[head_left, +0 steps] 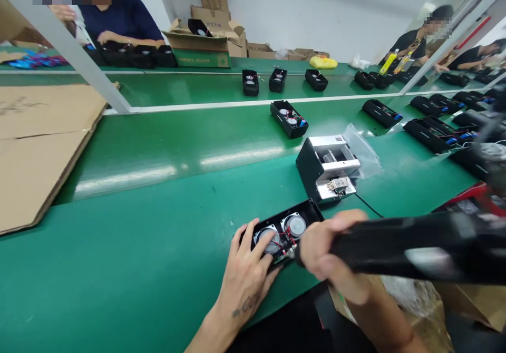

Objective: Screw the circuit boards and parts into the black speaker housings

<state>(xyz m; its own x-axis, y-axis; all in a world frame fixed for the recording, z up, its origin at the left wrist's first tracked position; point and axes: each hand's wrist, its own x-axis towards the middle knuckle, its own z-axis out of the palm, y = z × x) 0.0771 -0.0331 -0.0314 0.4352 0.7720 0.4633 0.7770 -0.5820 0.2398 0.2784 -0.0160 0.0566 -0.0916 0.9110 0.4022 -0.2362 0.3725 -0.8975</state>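
**Two-Hand Position at the Open Speaker Case**

The open black speaker case (pixel 306 213) lay on the green workbench (pixel 130 253), directly in front of the person and near the bench's front edge. It held two round speakers (pixel 294 225), side by side, with red and black wires (pixel 286 235) and a small circuit board (pixel 282 258) between and below them.

The left hand (pixel 247 268) lay on the case with its fingers (pixel 253 237) spread and pressed against the case and the nearer speaker. The right hand (pixel 332 247) was closed around a long black object (pixel 395 242), whose tip reached the case edge. The object was blurred close to the camera, so its exact type could not be confirmed.

Beyond the case stood a black-and-silver metal fixture (pixel 328 168), with a clear plastic bag (pixel 363 150) just beside it. A second open case (pixel 290 119), also holding speakers and wires, lay farther along the bench. More black cases (pixel 430 134) lay to the right. A flattened cardboard sheet (pixel 35 153) lay on the left. Opened cardboard boxes (pixel 205 37) stood at the far wall. A co-worker (pixel 118 21) sat across the bench.
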